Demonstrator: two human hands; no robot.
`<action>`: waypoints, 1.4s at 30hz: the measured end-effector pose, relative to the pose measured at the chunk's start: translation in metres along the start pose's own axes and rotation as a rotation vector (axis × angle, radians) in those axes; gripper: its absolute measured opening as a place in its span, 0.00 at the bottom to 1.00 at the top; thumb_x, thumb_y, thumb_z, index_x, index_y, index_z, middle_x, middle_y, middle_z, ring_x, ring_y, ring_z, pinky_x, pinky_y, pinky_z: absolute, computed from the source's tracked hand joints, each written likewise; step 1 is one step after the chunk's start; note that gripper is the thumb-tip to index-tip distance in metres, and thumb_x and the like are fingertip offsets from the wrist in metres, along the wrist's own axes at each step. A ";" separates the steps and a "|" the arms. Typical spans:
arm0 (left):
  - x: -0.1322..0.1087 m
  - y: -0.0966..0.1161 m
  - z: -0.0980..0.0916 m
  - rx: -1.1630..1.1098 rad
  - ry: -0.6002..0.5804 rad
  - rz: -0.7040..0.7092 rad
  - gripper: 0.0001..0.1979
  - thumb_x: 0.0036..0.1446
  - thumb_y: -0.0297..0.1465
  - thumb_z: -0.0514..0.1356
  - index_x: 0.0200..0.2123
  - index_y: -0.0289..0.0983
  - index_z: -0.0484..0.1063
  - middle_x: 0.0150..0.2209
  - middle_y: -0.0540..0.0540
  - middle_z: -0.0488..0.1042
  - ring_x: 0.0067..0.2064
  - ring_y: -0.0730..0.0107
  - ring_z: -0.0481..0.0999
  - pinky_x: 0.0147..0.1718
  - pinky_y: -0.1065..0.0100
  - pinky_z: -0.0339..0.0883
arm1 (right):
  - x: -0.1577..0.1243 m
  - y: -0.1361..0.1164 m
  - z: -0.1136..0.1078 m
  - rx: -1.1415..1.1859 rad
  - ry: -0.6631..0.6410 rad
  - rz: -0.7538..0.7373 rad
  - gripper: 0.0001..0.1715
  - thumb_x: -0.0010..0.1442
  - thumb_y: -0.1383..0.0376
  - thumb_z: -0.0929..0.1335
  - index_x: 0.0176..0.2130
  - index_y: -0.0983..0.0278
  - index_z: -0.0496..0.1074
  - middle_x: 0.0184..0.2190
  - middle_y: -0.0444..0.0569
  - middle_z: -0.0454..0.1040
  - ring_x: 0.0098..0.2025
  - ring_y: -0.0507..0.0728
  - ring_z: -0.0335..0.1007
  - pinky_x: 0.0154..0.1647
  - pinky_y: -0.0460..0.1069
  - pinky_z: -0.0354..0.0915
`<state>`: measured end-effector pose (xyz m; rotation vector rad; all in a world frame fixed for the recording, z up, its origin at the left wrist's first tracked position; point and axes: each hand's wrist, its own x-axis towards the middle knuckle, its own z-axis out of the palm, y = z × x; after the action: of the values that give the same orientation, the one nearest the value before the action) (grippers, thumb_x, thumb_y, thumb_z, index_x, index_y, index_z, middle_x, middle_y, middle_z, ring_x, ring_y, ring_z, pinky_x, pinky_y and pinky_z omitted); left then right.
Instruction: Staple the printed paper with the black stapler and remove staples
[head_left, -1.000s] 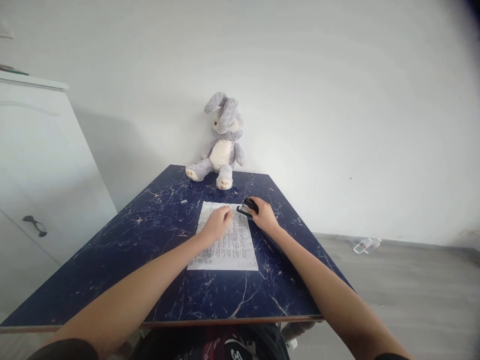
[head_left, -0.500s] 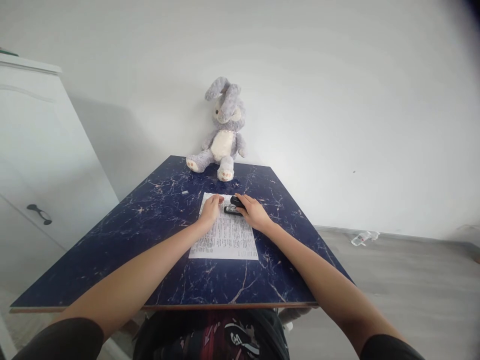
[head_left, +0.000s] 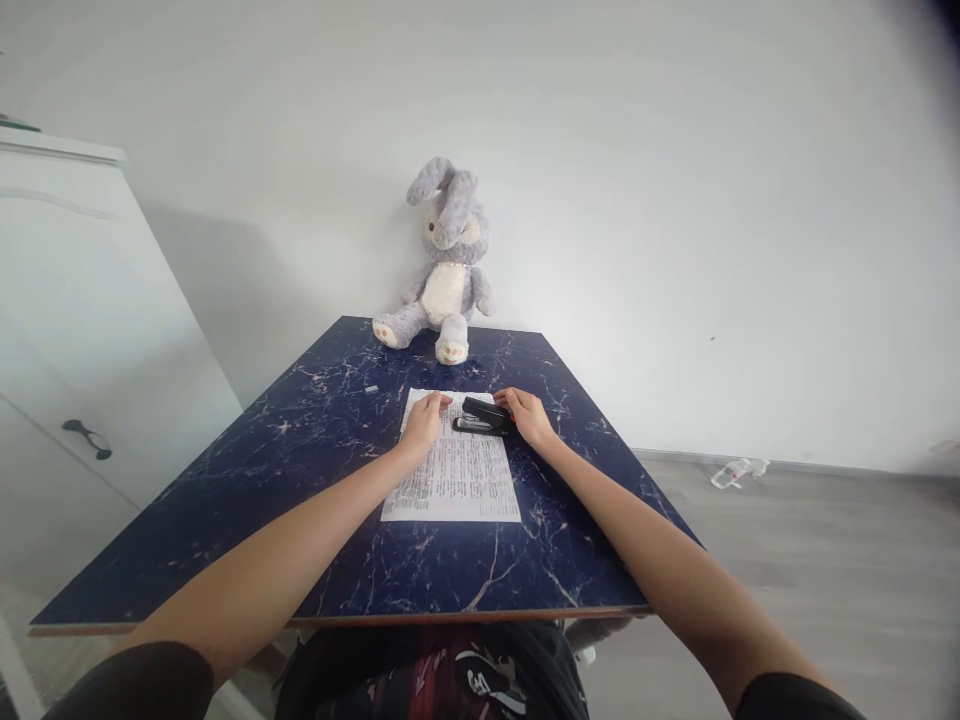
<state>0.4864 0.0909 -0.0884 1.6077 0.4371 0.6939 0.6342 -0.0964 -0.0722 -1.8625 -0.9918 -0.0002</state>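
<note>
Paper (head_left: 457, 485) on veined blue table (head_left: 442, 570), pale wall (head_left: 675, 220), grey floor (head_left: 825, 570)

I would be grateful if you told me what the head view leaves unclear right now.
All in the head view:
- Print on the paper: too small and blurred to read.
- Paper's upper left part: covered by the left grip.
- Rear end of the stapler: hidden by the right grip.
- Pale scrap on the table: too small to identify.
- White cabinet: cut off by the left edge.
</note>
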 end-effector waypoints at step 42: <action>-0.001 0.001 0.000 -0.010 0.007 0.011 0.20 0.65 0.44 0.51 0.32 0.37 0.74 0.41 0.39 0.79 0.48 0.53 0.79 0.49 0.56 0.71 | 0.000 0.006 -0.005 -0.255 0.102 0.079 0.20 0.62 0.57 0.63 0.23 0.62 0.68 0.18 0.45 0.70 0.22 0.54 0.62 0.30 0.48 0.56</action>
<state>0.4856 0.0896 -0.0880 1.6004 0.4292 0.7093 0.6400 -0.1011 -0.0742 -2.1112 -0.8793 -0.1804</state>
